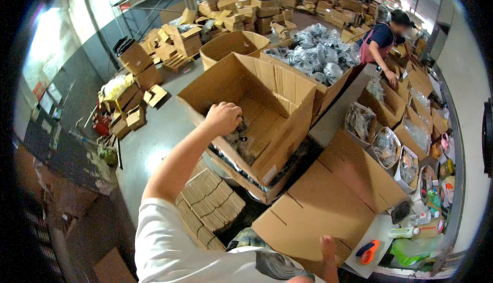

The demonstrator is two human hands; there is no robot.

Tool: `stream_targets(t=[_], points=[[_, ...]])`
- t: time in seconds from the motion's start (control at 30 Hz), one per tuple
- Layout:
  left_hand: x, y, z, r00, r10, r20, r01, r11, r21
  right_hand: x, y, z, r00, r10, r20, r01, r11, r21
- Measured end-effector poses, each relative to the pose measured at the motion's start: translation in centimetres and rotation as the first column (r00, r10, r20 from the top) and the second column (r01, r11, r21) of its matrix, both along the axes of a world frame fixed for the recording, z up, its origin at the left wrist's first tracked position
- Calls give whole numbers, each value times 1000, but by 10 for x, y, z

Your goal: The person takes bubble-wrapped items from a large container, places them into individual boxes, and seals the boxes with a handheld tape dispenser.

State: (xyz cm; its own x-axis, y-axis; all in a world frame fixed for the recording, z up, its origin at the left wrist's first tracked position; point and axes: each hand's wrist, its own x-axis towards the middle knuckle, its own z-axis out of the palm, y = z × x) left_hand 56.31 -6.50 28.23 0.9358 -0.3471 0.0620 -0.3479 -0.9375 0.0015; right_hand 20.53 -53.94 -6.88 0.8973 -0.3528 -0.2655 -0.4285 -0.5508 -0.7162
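Grey floor (160, 129), white-and-grey wall (79, 72), bright light (47, 22) upper left.

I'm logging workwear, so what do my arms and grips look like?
Your left arm comes out of a loose, short white sleeve; the forearm is bare, with no watch visible. Your left grip wears no glove. Your right grip looks ungloved too; I can't make out that sleeve.
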Motion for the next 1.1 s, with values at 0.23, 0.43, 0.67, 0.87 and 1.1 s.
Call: stream_targets(t=[0.23,0.43,0.67,0.87,1.1], points=[[184,-45,-107,710,156,-687,491,590,641,-55,30,-80,972,-91,-217,127,979,158],[192,-6,-246,631,117,-767,622,513,591,13,130,44,839,-247,-484,318,945,69],[248,51,-369,706,-7,-708,443,785,433,-53,125,-54,799,-541,-263,601,733,320],[252,56,-347,523,-212,-826,722,624,298,-46,136,-29,846,-430,-315,499,847,183],[230,33,-158,655,-353,-668,490,872,20,5,130,10,908,-343,-243,389,904,178]])
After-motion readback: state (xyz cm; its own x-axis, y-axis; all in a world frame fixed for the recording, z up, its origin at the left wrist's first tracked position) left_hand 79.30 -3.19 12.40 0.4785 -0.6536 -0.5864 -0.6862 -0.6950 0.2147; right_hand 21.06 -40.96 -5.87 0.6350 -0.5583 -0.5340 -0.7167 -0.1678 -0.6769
